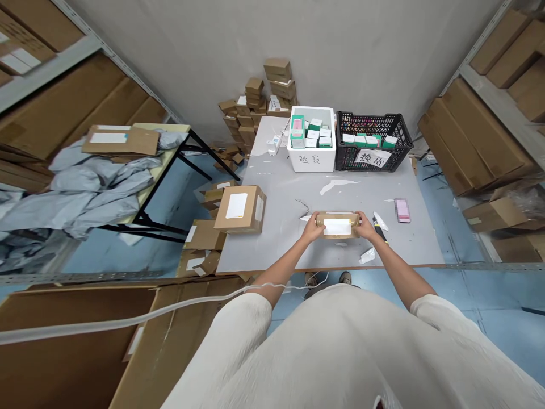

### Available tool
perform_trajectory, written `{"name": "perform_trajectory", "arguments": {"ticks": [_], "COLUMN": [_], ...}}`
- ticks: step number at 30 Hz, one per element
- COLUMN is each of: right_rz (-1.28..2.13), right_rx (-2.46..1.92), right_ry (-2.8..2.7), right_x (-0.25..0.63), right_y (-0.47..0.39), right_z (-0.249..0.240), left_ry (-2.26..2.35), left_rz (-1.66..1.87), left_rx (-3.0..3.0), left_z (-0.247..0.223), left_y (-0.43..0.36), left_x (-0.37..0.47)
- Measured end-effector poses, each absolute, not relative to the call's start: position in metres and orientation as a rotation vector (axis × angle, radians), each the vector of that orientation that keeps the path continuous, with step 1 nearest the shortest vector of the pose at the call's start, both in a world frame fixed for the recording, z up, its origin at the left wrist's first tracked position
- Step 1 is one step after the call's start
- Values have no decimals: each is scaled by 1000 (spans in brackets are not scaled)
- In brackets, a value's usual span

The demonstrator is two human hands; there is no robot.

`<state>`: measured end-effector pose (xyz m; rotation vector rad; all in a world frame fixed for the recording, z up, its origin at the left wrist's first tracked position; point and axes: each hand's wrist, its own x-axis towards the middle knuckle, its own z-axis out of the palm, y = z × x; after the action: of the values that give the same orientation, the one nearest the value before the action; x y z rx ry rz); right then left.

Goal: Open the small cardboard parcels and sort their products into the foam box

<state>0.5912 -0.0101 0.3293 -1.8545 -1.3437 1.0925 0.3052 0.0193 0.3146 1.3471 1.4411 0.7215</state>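
Note:
A small brown cardboard box with a white label on its near face is held over the front part of the grey table. My left hand grips its left end, with the thumb by the label. At the right end, my right hand is closed around the box in the same way. Just right of that hand lies a utility knife with a black and yellow handle, beside a white scrap. A crumpled white scrap is nearer the table's front edge.
A larger labelled carton stands on the table's left side. At the back are a white bin and a black crate, both holding small boxes. A pink-screened phone lies right. Stacked cartons and a white cable are to the left.

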Motion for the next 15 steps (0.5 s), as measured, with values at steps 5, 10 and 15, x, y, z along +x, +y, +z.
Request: {"name": "perform_trajectory", "arguments": {"ticks": [5, 10, 15], "right_rz": [1000, 1050, 1084], "right_rx": [-1758, -1783, -1790], "right_ry": [-1301, -1268, -1260], "right_x": [588, 587, 589], "right_y": [-7, -24, -46], "right_z": [327, 304, 282], "left_ry": [1396, 1421, 1465], "left_rz": [787, 782, 698], "left_rx": [1217, 1250, 1273], "left_z": [319, 301, 276], "left_y": [27, 17, 0], "left_x": [310, 313, 306]}}
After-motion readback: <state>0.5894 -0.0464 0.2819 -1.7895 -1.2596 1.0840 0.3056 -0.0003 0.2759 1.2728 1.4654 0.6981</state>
